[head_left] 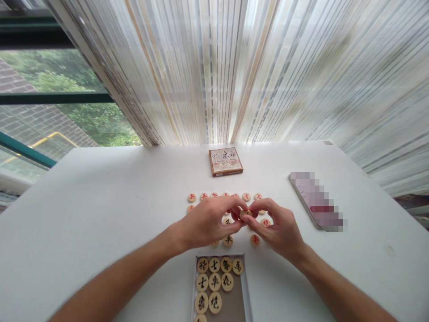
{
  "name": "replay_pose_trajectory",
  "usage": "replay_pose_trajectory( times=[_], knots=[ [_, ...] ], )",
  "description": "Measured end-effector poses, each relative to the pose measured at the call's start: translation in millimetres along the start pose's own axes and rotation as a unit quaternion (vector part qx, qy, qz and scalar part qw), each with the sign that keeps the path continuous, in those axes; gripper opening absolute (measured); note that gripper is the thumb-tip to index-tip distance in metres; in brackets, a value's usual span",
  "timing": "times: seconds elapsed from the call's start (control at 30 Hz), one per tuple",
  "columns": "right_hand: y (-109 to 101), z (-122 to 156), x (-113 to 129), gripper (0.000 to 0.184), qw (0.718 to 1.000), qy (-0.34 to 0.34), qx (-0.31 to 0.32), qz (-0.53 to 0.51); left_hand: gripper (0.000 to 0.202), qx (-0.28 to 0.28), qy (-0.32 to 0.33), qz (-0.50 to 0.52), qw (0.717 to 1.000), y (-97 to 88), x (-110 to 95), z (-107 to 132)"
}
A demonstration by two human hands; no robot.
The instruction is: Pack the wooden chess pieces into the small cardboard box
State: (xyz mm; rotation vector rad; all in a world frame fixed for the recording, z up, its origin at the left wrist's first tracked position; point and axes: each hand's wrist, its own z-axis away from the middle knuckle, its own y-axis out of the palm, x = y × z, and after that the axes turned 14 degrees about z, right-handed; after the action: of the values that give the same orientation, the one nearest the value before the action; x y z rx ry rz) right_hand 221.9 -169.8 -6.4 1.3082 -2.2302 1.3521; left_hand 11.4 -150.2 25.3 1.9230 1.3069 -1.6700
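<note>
Between the fingertips of both hands is a round wooden Chinese chess piece (246, 214), held a little above the table. My left hand (214, 219) pinches it from the left, my right hand (276, 223) from the right. Its marking is too small to read. Under and around the hands lie rows of chess pieces, mostly with red characters, such as a red piece (255, 240) and a black piece (228, 240); some are partly hidden by my left hand. Nearer to me, an open tray (236, 308) holds several black-lettered pieces (215, 282) at its left and top.
A Chinese chess box lid (226, 162) lies farther back on the white table (140, 188). To the right is a flat, phone-like object (315, 201), blurred out. Striped curtains (221, 67) hang behind the table, with a window (67, 89) at the left.
</note>
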Motion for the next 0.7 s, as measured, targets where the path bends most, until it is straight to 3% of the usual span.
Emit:
replay_pose_trajectory(
  times=[0.27, 0.7],
  knots=[
    [0.0, 0.5, 0.5, 0.010, 1.000, -0.009, -0.006, 0.010, 0.020, 0.003, -0.033, -0.029, 0.999, -4.0, 1.2, -0.3],
    [0.8, 2.5, -1.5, 0.028, 0.999, -0.021, 0.020, 0.021, 0.023, -0.030, -0.036, -0.002, 0.999, -8.1, 3.1, -1.8]
  ],
)
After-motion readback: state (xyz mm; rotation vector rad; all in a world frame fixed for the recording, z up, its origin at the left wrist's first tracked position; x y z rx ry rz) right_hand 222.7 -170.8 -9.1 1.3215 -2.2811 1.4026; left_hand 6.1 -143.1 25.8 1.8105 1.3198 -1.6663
